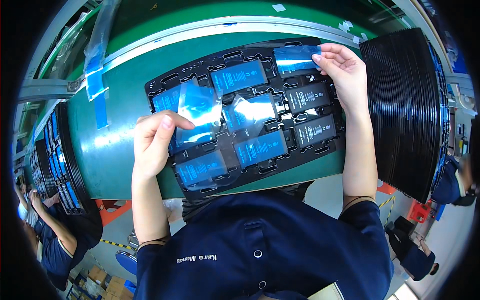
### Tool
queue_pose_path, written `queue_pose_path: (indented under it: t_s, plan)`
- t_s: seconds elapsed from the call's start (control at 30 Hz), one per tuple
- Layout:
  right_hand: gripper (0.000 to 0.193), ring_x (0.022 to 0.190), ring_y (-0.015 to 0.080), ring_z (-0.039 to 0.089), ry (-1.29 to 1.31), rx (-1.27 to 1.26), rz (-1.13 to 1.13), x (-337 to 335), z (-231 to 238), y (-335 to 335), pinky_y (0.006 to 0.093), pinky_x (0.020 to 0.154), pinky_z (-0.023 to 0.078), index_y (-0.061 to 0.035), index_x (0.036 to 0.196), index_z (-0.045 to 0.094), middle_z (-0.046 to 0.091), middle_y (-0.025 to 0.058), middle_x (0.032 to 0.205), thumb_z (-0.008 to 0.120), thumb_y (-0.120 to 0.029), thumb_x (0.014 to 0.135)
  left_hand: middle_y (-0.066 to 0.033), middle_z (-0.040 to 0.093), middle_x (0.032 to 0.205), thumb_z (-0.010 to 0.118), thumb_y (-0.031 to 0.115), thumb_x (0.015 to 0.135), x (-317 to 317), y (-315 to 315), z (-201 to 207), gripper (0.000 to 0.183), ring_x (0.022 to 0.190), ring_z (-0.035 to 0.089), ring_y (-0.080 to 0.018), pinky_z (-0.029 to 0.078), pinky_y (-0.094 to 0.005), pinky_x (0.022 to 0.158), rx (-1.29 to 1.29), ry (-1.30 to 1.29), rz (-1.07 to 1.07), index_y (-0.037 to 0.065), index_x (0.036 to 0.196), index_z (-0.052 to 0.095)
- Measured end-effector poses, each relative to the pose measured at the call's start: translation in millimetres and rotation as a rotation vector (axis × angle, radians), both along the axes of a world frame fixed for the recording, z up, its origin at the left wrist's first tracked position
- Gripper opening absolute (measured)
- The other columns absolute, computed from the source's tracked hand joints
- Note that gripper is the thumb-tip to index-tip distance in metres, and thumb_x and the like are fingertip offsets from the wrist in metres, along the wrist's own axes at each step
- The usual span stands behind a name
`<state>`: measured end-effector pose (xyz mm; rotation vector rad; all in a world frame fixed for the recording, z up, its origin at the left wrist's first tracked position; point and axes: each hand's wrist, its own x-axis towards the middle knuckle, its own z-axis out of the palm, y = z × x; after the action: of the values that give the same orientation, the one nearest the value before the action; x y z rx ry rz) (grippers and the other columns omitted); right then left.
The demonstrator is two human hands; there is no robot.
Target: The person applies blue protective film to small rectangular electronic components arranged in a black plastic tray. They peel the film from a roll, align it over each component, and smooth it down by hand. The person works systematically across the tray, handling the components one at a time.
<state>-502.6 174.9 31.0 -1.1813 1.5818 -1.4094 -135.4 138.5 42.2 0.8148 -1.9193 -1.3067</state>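
Note:
A black moulded tray (pixel 227 186) on the bench holds flat rectangular batteries in rows. Two bare dark batteries, an upper one (pixel 308 98) and a lower one (pixel 316 131), lie at the right; several others have blue film over them. My right hand (pixel 342 67) pinches the right end of a strip of blue film (pixel 297 61) over the tray's far right pocket. My left hand (pixel 156 139) is over the tray's left side, index finger stretched across a sheet of blue and clear film (pixel 200 107), which it seems to grip; the other fingertips are hidden. Clear film (pixel 245 117) overlies the middle battery.
A tall stack of black trays (pixel 402 110) stands right of the bench; more stacked trays (pixel 62 155) are at the left. Hanging film strips (pixel 97 70) drop over the green bench top (pixel 105 165). A metal rail (pixel 200 28) runs behind. Other people work at both sides.

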Motion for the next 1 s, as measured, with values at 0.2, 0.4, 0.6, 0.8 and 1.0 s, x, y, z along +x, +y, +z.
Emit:
queue_pose_path:
  t_s: [0.2,0.4,0.6,0.8,1.0]
  plan:
    - [0.026,0.07,0.006,0.061,-0.062,0.052,0.04,-8.8,3.4,1.9,0.0178,0.062,0.047,0.0012,0.101,0.067,0.068,0.0044,0.083,0.077,-0.004,0.077,-0.0115,0.07,0.076,0.05,0.027,0.097,0.5,-0.5,-2.0,0.04,0.071,0.066,-0.0181,0.047,-0.0279,0.067,0.008,-0.007,-0.003,-0.003,0.078,0.068]
    - [0.026,0.069,0.0062,0.061,-0.026,0.084,0.024,-8.8,3.8,-1.3,0.018,0.061,0.048,0.0005,0.099,0.068,0.068,0.0046,0.083,0.078,-0.005,0.075,-0.0108,0.069,0.076,0.052,0.027,0.095,0.0,-1.2,-3.4,0.038,0.068,0.063,-0.0156,0.045,-0.0271,0.063,0.01,0.015,0.017,-0.003,0.078,0.068]
    - [0.027,0.069,0.0067,0.062,-0.023,0.095,0.036,-10.2,4.3,-1.1,0.0184,0.061,0.048,0.0001,0.099,0.069,0.069,0.0053,0.083,0.078,-0.005,0.075,-0.0099,0.069,0.076,0.054,0.027,0.094,0.3,-1.4,-2.6,0.035,0.066,0.06,-0.0133,0.043,-0.0264,0.061,0.028,-0.004,0.013,-0.003,0.079,0.068]
    - [0.027,0.069,0.0069,0.062,0.003,0.101,0.025,-8.8,4.5,-1.0,0.0182,0.061,0.049,0.0001,0.099,0.069,0.069,0.0054,0.083,0.079,-0.005,0.075,-0.0092,0.068,0.076,0.055,0.026,0.093,-1.4,-0.6,-0.8,0.033,0.064,0.058,-0.012,0.042,-0.0256,0.059,0.024,-0.014,0.017,-0.002,0.08,0.068]
    - [0.025,0.07,0.0066,0.062,0.01,0.101,0.03,-5.6,6.2,-0.4,0.0178,0.062,0.049,0.0005,0.099,0.068,0.068,0.0053,0.083,0.077,-0.004,0.076,-0.0078,0.068,0.075,0.057,0.025,0.092,0.6,-0.8,-1.7,0.03,0.062,0.057,-0.0103,0.04,-0.0244,0.057,0.028,-0.028,0.012,-0.001,0.08,0.068]
